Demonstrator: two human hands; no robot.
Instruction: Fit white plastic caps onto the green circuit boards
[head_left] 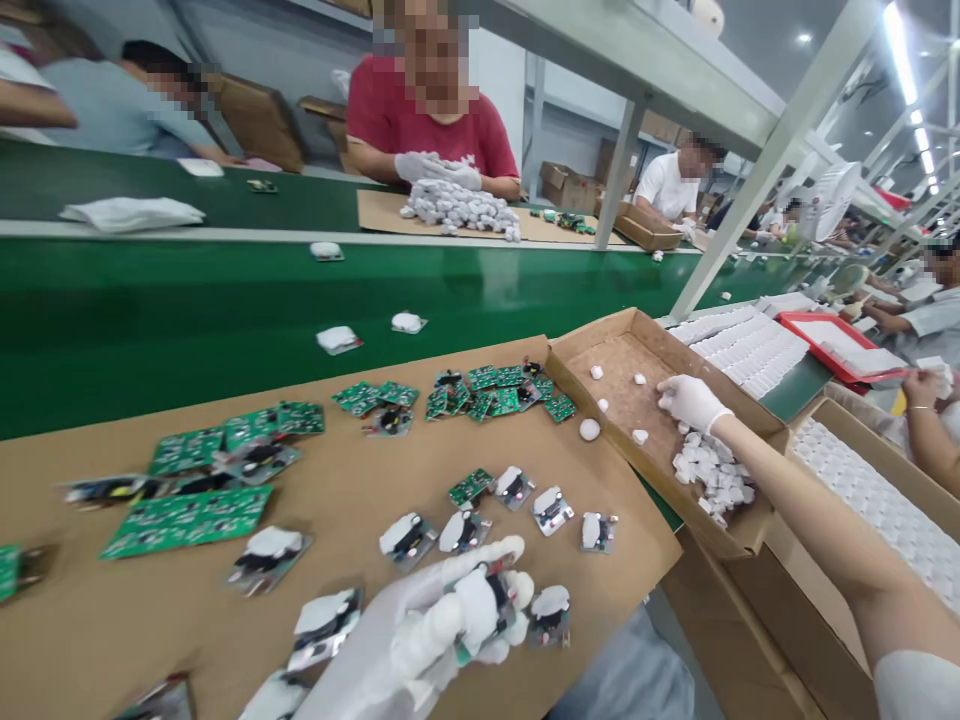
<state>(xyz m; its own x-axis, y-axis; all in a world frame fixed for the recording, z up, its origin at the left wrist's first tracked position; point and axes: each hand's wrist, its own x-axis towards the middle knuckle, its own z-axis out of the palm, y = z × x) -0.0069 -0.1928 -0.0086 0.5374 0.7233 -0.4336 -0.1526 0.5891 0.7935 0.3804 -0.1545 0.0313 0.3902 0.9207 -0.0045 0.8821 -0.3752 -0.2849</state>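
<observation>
My left hand [472, 605], in a white glove, is closed around a small circuit board [487, 598] with a white pad-like piece on it. Around it on the cardboard sheet lie several boards with similar white pieces, such as one board [553, 510] just beyond my fingers. My right hand [691, 402], also gloved, reaches into a shallow cardboard box [600, 345]. Its fingers are pinched together; what they hold, if anything, is hidden. Beneath my right wrist is a heap of small white pieces [712, 470], and a few loose ones lie near the fingertips.
Green circuit boards [199, 520] are spread over the cardboard sheet [360, 450]. Behind runs a green conveyor belt [187, 330] carrying a few boards. Across it, a person in a red shirt [487, 125] sits behind a white pile. A slanting metal post [772, 160] rises beyond the box.
</observation>
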